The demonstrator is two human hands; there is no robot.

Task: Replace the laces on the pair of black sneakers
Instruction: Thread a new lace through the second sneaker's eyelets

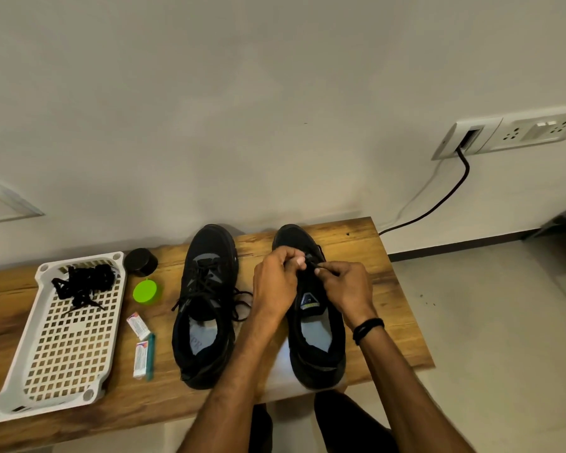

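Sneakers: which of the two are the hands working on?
The right-hand sneaker. The left hand and right hand both pinch a lace above its eyelets; the other sneaker, nearer the white tray, lies untouched, its lace ends loose.

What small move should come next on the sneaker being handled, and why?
Probably pull the lace taut through the toe-end eyelets. Both the left hand and right hand pinch it over the front of the right sneaker, whose tongue shows no crossings yet; the left sneaker is already loosely laced.
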